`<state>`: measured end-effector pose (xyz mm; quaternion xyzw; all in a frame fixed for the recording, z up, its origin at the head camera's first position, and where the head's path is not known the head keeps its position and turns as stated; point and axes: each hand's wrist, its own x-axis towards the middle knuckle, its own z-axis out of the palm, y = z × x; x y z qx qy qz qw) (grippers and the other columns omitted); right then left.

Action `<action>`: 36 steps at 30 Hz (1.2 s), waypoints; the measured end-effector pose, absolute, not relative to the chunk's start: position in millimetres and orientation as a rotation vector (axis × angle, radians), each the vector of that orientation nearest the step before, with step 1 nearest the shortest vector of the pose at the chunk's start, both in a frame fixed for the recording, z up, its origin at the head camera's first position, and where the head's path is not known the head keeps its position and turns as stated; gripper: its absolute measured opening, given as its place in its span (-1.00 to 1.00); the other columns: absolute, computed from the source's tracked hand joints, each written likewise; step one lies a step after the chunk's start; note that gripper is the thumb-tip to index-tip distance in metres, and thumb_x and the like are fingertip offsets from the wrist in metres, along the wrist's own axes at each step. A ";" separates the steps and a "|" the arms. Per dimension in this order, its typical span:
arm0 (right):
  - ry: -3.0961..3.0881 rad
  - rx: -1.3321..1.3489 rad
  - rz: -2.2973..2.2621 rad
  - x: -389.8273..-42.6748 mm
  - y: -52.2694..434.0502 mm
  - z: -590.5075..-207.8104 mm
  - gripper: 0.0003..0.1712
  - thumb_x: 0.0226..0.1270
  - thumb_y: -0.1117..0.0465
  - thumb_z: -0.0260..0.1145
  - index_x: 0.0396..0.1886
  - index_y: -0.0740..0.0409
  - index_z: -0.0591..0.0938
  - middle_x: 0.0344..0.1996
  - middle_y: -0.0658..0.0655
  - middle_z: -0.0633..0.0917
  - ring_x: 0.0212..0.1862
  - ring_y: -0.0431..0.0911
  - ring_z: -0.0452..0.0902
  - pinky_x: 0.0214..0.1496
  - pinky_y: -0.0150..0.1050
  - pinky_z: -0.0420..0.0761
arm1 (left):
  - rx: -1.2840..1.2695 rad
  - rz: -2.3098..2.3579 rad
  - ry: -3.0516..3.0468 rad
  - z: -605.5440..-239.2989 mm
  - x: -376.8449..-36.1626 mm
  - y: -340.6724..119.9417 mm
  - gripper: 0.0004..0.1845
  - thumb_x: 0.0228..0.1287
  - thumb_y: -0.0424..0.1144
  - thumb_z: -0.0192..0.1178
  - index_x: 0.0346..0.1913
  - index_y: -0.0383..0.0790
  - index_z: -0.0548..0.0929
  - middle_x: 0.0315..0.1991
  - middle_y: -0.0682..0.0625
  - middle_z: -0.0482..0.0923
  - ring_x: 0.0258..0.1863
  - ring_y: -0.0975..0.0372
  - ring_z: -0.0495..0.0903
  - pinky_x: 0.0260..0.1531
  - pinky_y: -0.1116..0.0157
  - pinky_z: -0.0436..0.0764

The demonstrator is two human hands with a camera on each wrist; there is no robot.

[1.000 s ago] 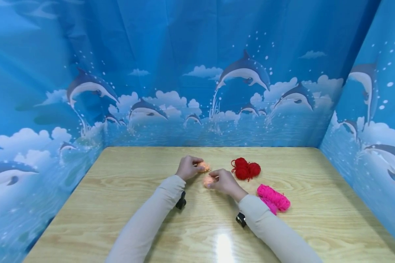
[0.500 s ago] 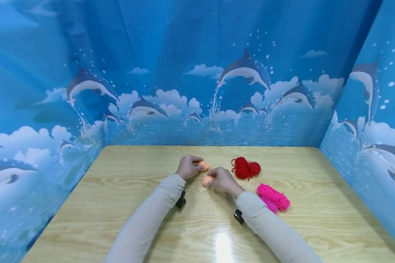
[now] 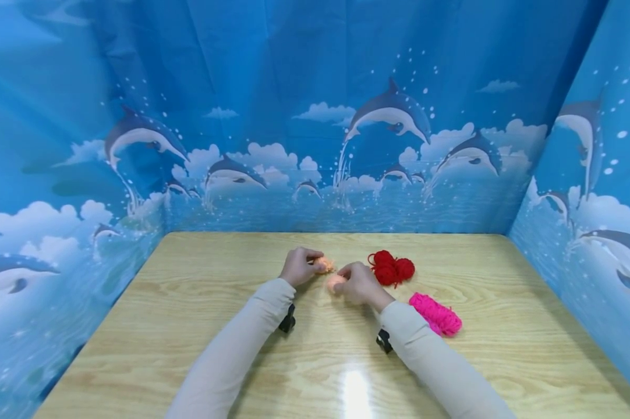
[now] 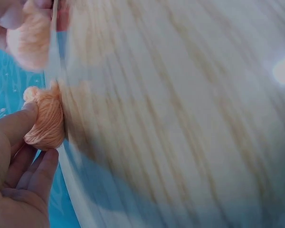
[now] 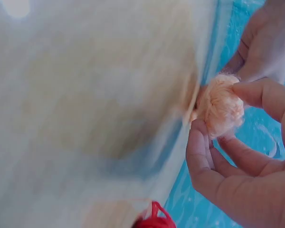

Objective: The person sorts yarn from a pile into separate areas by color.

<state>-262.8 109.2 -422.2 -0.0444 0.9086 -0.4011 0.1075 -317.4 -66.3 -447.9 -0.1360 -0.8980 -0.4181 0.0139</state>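
Observation:
Two small peach yarn balls are at the middle of the wooden table. My left hand (image 3: 298, 267) pinches one peach yarn ball (image 4: 48, 121) between thumb and fingers, against the tabletop. The other peach yarn ball (image 5: 222, 107) is held by my right hand (image 3: 361, 284), thumb on one side and fingertips on the other. In the head view this second ball (image 3: 336, 283) sits just nearer to me and slightly right of the first. The two hands are close together, with a small gap between the balls.
A cluster of red yarn balls (image 3: 390, 268) lies behind and right of my right hand. Bright pink yarn skeins (image 3: 436, 315) lie beside my right forearm, partly hidden by it. The wooden table (image 3: 189, 326) meets a dolphin-print curtain (image 3: 273, 116) at its back edge.
My right hand with its peach yarn ball has shifted slightly, first toward me and left, then back right and a little farther away. My left hand has stayed in place.

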 end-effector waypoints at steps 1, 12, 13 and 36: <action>2.670 -0.119 -1.196 -263.7 111.3 -420.6 -0.64 0.16 0.21 0.42 -0.06 0.26 0.66 -0.13 0.14 0.66 -0.17 -0.05 0.54 -0.20 -0.18 0.56 | -0.418 -1.306 -2.797 -448.3 -317.6 -66.2 -0.67 0.16 -0.32 0.35 0.01 -0.32 0.69 -0.04 -0.15 0.67 0.02 0.05 0.63 0.00 0.18 0.61; 2.655 0.006 -1.298 -281.9 125.1 -408.4 -0.57 0.28 0.13 0.32 0.06 0.29 0.60 0.03 0.24 0.60 0.01 0.05 0.53 -0.02 -0.06 0.58 | -0.402 -1.323 -2.793 -451.1 -318.0 -66.9 -0.68 0.17 -0.32 0.35 0.00 -0.31 0.70 -0.03 -0.16 0.67 0.01 0.06 0.63 -0.02 0.19 0.62; 2.649 0.029 -1.320 -283.9 124.7 -408.2 -0.57 0.29 0.13 0.32 0.06 0.30 0.60 0.03 0.25 0.59 0.01 0.06 0.53 -0.02 -0.06 0.58 | -0.398 -1.328 -2.795 -450.8 -317.7 -66.6 -0.69 0.17 -0.33 0.34 0.00 -0.31 0.69 -0.03 -0.16 0.67 0.01 0.06 0.63 -0.02 0.19 0.62; 2.753 0.136 -1.394 -306.6 103.8 -433.3 -0.55 0.22 0.18 0.39 0.06 0.32 0.62 0.04 0.29 0.62 0.09 0.13 0.51 0.06 -0.02 0.55 | -0.442 -1.284 -2.782 -449.9 -317.5 -67.8 -0.68 0.16 -0.30 0.36 -0.01 -0.31 0.70 -0.05 -0.15 0.68 -0.01 0.07 0.64 -0.04 0.21 0.63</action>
